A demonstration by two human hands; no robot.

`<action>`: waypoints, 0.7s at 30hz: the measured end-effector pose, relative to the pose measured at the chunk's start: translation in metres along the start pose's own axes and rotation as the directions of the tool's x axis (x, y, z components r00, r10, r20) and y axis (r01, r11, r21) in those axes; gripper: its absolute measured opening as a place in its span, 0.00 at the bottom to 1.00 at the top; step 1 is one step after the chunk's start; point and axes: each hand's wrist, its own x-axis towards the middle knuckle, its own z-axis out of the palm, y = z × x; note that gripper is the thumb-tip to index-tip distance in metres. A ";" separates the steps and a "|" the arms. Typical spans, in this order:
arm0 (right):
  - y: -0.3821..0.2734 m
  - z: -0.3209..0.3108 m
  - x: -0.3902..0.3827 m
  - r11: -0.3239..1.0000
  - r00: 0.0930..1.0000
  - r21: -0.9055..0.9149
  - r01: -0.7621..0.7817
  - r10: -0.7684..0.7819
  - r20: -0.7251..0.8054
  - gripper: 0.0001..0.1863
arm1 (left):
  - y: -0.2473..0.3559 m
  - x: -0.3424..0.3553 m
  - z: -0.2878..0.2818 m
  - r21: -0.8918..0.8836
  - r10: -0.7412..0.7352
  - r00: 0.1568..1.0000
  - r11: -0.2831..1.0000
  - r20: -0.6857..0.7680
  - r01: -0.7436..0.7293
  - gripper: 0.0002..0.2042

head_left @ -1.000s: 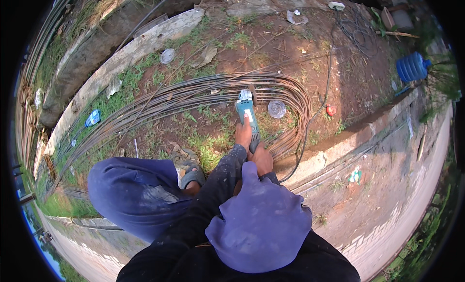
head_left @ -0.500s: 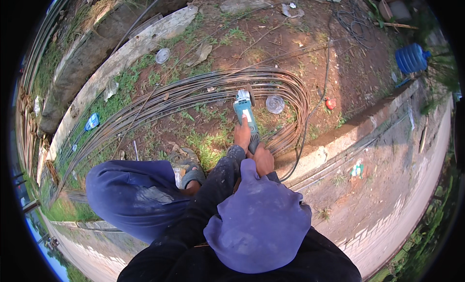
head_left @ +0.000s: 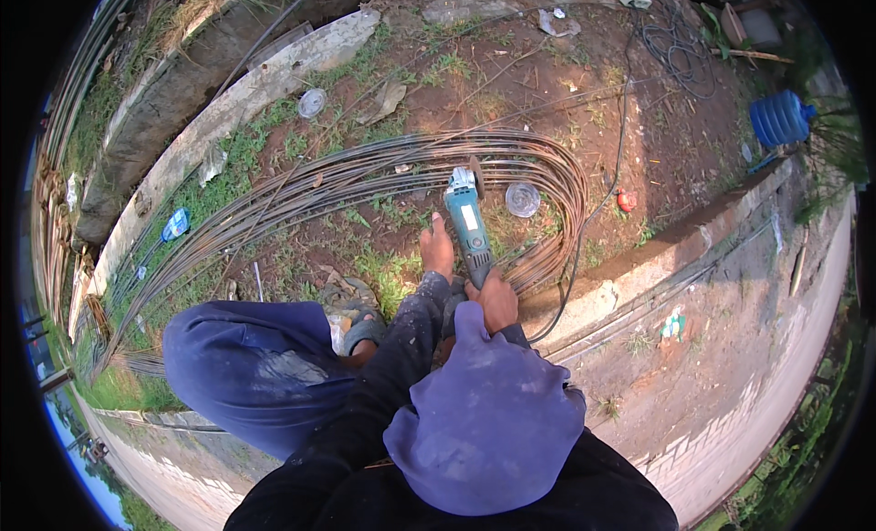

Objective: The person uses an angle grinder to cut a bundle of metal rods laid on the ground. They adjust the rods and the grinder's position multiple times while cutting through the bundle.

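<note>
As the angle grinder is grasped at its near end by the right hand, probably for steadiness, the left hand is held loose just left, nothing grasped.

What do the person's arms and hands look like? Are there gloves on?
No gloves: the left hand and right hand are bare. The left sleeve is long, dark and spotted with pale specks. The right sleeve looks dark too, but the knee hides much of it.
</note>
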 end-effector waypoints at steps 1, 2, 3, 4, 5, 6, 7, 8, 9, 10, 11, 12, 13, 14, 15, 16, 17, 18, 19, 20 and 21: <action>-0.003 -0.002 -0.001 1.000 1.000 0.004 -0.003 0.003 0.002 0.29 | 0.001 -0.002 0.000 -0.005 0.015 0.998 1.000 0.053 -0.015 0.36; -0.004 -0.003 -0.002 1.000 1.000 0.008 -0.006 0.006 0.005 0.28 | 0.002 -0.003 0.000 -0.011 0.030 0.994 1.000 0.106 -0.029 0.35; -0.002 -0.002 0.000 1.000 1.000 0.008 -0.004 0.004 0.003 0.28 | 0.009 -0.010 -0.003 -0.024 0.057 0.975 0.998 0.216 -0.053 0.35; 0.001 0.001 0.001 1.000 1.000 0.008 -0.002 0.002 0.002 0.28 | 0.016 -0.017 -0.004 -0.041 0.084 0.943 0.996 0.323 -0.075 0.34; 0.002 0.001 0.001 1.000 1.000 0.006 -0.005 0.005 -0.006 0.28 | 0.020 -0.021 -0.002 -0.013 0.064 0.941 0.998 0.334 -0.064 0.33; 0.003 0.000 0.001 1.000 1.000 0.004 -0.003 0.004 -0.010 0.28 | 0.023 -0.027 0.003 0.014 0.045 0.938 0.998 0.344 -0.053 0.32; 0.002 -0.001 0.000 1.000 1.000 0.003 0.003 -0.003 -0.009 0.28 | 0.023 -0.030 0.006 0.042 0.025 0.938 0.998 0.347 -0.042 0.32; 0.001 -0.001 -0.001 1.000 1.000 0.002 0.009 -0.009 -0.007 0.28 | 0.023 -0.033 0.007 0.025 0.031 0.940 0.999 0.340 -0.042 0.31; 0.000 -0.002 -0.002 1.000 1.000 0.000 0.006 -0.006 0.000 0.29 | 0.023 -0.035 0.009 0.007 0.037 0.942 0.999 0.333 -0.042 0.31; -0.004 -0.005 -0.003 1.000 1.000 -0.002 0.006 -0.006 0.006 0.29 | 0.022 -0.036 0.009 -0.012 0.045 0.945 0.999 0.324 -0.044 0.31; -0.006 -0.006 -0.004 1.000 1.000 -0.003 0.006 -0.006 0.014 0.29 | 0.018 -0.035 0.011 0.007 0.058 0.951 0.998 0.304 -0.062 0.30; -0.006 -0.005 -0.004 1.000 1.000 -0.004 0.009 -0.009 0.018 0.29 | 0.014 -0.033 0.013 0.025 0.070 0.956 0.996 0.284 -0.080 0.30; -0.004 -0.005 -0.003 1.000 1.000 -0.005 0.006 -0.006 0.019 0.30 | 0.016 -0.036 0.015 0.043 0.082 0.959 0.994 0.270 -0.097 0.29; -0.002 -0.005 -0.003 1.000 1.000 -0.008 0.005 -0.004 0.020 0.30 | 0.017 -0.039 0.016 0.059 0.080 0.961 0.993 0.266 -0.099 0.29; 0.000 -0.006 -0.004 1.000 1.000 -0.012 0.002 -0.001 0.019 0.30 | 0.018 -0.042 0.016 0.074 0.078 0.962 0.992 0.262 -0.101 0.28; -0.002 -0.008 -0.006 1.000 1.000 -0.016 0.005 -0.004 0.022 0.30 | 0.020 -0.045 0.014 0.088 0.078 0.965 0.991 0.252 -0.103 0.27; -0.003 -0.010 -0.009 1.000 1.000 -0.020 0.008 -0.007 0.024 0.30 | 0.014 -0.044 0.014 0.126 0.090 0.966 0.984 0.241 -0.123 0.28; 0.005 -0.003 -0.009 1.000 1.000 -0.023 0.002 -0.002 0.029 0.30 | 0.006 -0.043 0.016 0.163 0.103 0.967 0.976 0.232 -0.143 0.30; 0.021 0.007 -0.008 1.000 1.000 -0.025 -0.007 0.008 0.027 0.29 | 0.000 -0.043 0.019 0.200 0.117 0.966 0.966 0.230 -0.165 0.31; 0.028 0.008 -0.006 0.999 0.999 -0.029 -0.016 0.017 0.027 0.29 | -0.004 -0.046 0.022 0.138 0.092 0.969 0.982 0.228 -0.126 0.30; 0.034 0.009 0.000 0.999 1.000 -0.046 -0.021 0.021 0.005 0.28 | -0.007 -0.049 0.025 0.075 0.068 0.971 0.993 0.228 -0.087 0.28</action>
